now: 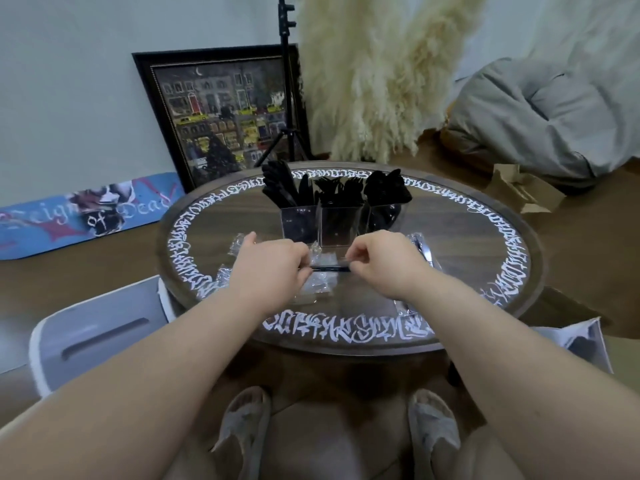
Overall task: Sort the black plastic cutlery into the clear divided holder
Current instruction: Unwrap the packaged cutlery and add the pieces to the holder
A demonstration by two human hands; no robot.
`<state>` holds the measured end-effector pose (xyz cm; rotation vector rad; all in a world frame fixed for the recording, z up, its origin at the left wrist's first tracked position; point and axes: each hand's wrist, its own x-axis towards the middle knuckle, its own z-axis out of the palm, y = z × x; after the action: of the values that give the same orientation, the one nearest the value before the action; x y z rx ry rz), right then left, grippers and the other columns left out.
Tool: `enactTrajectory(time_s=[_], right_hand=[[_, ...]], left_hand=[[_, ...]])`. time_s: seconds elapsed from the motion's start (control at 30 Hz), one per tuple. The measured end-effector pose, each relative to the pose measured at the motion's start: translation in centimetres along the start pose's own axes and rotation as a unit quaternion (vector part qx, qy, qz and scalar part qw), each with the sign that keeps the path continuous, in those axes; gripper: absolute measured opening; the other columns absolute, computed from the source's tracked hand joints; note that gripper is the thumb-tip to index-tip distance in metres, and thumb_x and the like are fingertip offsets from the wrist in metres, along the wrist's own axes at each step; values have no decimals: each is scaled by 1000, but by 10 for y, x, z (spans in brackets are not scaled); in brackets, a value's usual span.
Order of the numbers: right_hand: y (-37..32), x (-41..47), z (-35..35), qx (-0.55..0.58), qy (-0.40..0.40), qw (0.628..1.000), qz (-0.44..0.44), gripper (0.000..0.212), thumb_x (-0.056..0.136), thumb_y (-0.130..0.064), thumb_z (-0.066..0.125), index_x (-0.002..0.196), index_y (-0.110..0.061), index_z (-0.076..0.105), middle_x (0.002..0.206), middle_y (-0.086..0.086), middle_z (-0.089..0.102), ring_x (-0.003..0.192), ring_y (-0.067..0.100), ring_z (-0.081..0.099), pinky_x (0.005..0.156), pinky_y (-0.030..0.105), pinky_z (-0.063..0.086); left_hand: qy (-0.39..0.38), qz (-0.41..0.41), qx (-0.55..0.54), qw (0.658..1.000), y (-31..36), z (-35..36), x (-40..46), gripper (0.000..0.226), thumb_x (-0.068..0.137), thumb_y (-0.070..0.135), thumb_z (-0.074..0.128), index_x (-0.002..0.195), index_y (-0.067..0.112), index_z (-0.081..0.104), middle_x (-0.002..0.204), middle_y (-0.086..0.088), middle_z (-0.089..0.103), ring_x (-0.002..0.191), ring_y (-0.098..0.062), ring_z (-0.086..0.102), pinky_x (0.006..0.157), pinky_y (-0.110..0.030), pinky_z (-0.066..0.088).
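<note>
A clear divided holder [335, 225] stands at the far middle of the round dark table [485, 237]. Its three compartments hold black knives [282, 188] on the left, black forks [337, 192] in the middle and black spoons [386, 188] on the right. In front of it my left hand [268, 263] and my right hand [381, 261] each pinch one end of a thin black cutlery piece in a clear wrapper [330, 268], held level above the table. Which kind of piece it is cannot be told.
Crumpled clear wrappers [317, 284] lie under and left of my hands. More wrapped pieces [424, 251] lie to the right. A white chair [100, 330] stands at the left, a tripod [287, 98] and a framed picture [221, 112] behind the table.
</note>
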<state>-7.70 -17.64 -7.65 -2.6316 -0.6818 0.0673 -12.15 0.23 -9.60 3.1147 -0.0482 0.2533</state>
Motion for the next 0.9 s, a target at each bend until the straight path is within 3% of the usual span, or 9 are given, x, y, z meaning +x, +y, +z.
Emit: enactTrajectory(time_s=[0.1, 0.2, 0.37, 0.53, 0.7, 0.9], right_hand=[[-4, -2, -4, -18, -5, 1000, -3, 17, 89, -16, 56, 94, -17, 72, 94, -3, 69, 92, 19, 61, 80, 28, 48], [-4, -7, 2, -21, 13, 1000, -6, 16, 90, -17, 55, 95, -17, 71, 90, -3, 65, 91, 18, 59, 79, 27, 45], [-3, -10, 22, 3, 19, 999, -36, 17, 93, -22, 57, 104, -19, 70, 90, -7, 54, 90, 15, 56, 84, 28, 46], [6, -3, 38, 16, 74, 997, -20, 17, 93, -15, 57, 97, -15, 73, 93, -3, 65, 87, 14, 59, 84, 27, 47], [17, 9, 51, 72, 147, 986, 13, 11, 87, -11, 63, 86, -12, 74, 89, -1, 64, 82, 14, 58, 80, 25, 45], [16, 17, 56, 116, 178, 977, 9, 10, 85, -7, 66, 78, -12, 71, 84, -6, 62, 76, 10, 57, 76, 23, 47]], left_hand=[[3, -1, -35, 999, -4, -7, -4, 15, 95, 38, 50, 95, 24, 55, 92, 5, 63, 85, -19, 58, 71, -32, 47], [-12, -1, -39, 999, -1, -8, -7, 15, 95, 35, 49, 93, 20, 46, 83, 1, 61, 77, -22, 56, 64, -34, 47], [-21, -26, -73, 997, -3, 12, -11, 13, 93, 30, 51, 88, 20, 43, 75, 2, 57, 70, -21, 56, 62, -35, 48], [-10, -36, -133, 990, 0, 21, 4, 7, 90, 22, 51, 87, 21, 45, 76, 4, 57, 71, -19, 56, 65, -36, 49], [-43, -14, -205, 978, 4, 30, 15, 33, 94, 50, 42, 114, 24, 49, 101, 8, 60, 91, -18, 59, 79, -38, 50], [-84, -8, -178, 981, -5, 43, 20, 39, 99, 49, 31, 114, 22, 55, 93, 2, 65, 89, -20, 59, 77, -36, 48]])
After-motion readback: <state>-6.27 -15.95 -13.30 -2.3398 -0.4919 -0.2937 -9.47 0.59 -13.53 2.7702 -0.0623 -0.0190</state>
